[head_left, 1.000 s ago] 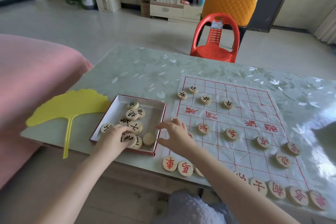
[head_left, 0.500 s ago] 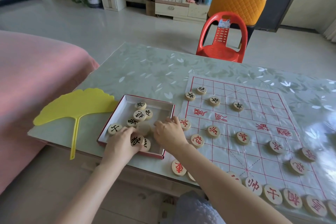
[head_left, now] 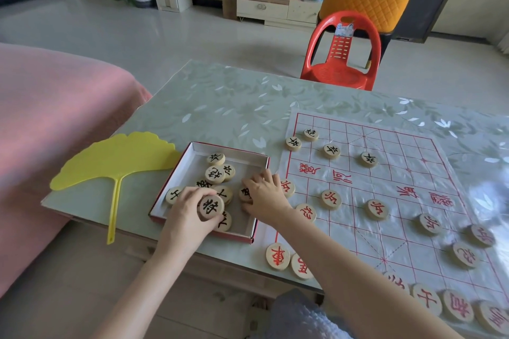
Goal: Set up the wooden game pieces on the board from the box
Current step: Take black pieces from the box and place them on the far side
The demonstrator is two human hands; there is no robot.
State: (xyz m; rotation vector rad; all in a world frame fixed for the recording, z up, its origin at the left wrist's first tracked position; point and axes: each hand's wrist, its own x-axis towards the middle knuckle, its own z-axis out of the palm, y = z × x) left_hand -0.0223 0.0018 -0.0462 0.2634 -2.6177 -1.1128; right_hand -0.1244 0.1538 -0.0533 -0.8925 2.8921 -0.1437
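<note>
Green leaf-print tabletop (head_left: 220, 107): left hand (head_left: 190, 213) grips black-marked round wooden piece (head_left: 211, 207) over red-edged white box (head_left: 228, 149); right hand (head_left: 266, 197) pinches partly hidden wooden disc (head_left: 244, 193) inside.

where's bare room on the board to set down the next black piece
Free: far rows of the board beyond the black pieces, and the lettered band between them and the red pawns. Crowded: the near edge lined with red pieces, and the box, where the left hand and right hand reach in.
</note>
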